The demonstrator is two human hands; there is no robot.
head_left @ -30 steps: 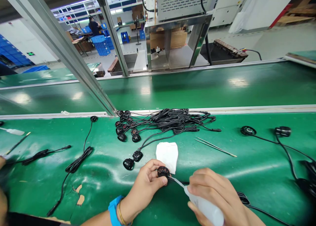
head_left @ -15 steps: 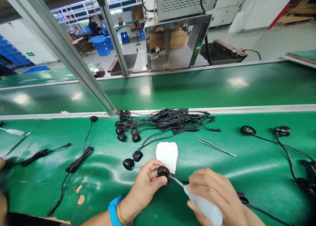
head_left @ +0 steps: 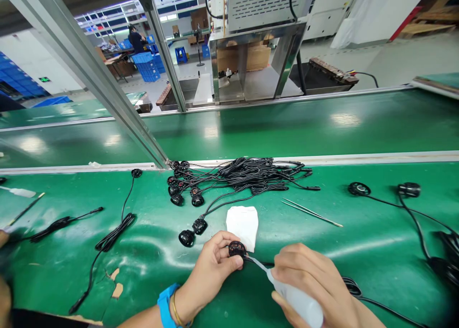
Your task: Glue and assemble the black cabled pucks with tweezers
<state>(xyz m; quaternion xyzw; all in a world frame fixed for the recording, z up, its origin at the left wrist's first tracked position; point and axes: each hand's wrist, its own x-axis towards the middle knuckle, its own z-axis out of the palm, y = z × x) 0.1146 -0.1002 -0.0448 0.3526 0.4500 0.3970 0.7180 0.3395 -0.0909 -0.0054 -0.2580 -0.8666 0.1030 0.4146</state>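
Currently my left hand [head_left: 211, 267] is closed in a pinch, thumb and fingers around a round black part [head_left: 237, 248], just in front of a white pad [head_left: 244, 224] on the green surface [head_left: 154, 254]. My right hand [head_left: 311, 278] is wrapped around a translucent squeeze bottle [head_left: 304, 305], its thin nozzle reaching the part's near right edge; whether the tip touches, I can't tell. My fingers cover much of the bottle, and a black cable [head_left: 266, 264] disappears behind them. Another person's hand [head_left: 3, 238] is cut off and blurred at the left edge. Beyond the pad lies a cable heap [head_left: 254, 176], with tweezers [head_left: 311, 212] to the pad's right. A slanted metal post [head_left: 107, 90] blocks some background.
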